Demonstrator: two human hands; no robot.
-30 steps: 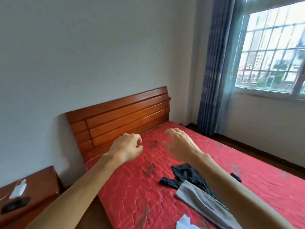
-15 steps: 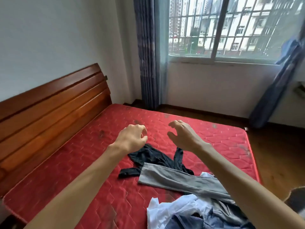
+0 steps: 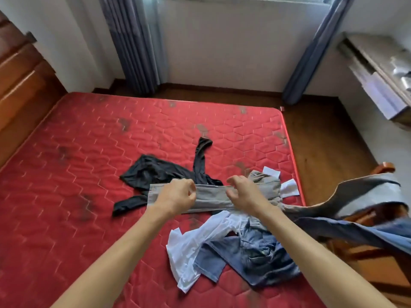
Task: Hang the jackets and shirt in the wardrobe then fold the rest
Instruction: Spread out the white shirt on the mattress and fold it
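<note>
A heap of clothes lies on the red mattress (image 3: 77, 174). A black long-sleeved top (image 3: 160, 172) is spread out farthest from me. Over it lies a pair of grey trousers (image 3: 211, 200). Nearer me are a white shirt (image 3: 193, 241) and blue denim (image 3: 255, 258). My left hand (image 3: 175, 194) and my right hand (image 3: 244, 193) hover side by side just above the grey trousers. The fingers of both are loosely curled and hold nothing.
A wooden chair (image 3: 378, 258) at the bed's right edge carries a grey garment (image 3: 367, 192) and a blue one (image 3: 382, 234). The wooden headboard (image 3: 17, 85) is at the left. Blue curtains (image 3: 133, 41), a wall and a strip of wooden floor (image 3: 322, 141) lie beyond the bed. A shelf (image 3: 378, 85) is at the right.
My view has swung right and down from the headboard to the clothes heap. Both hands kept their curled pose and came down over the grey trousers.
</note>
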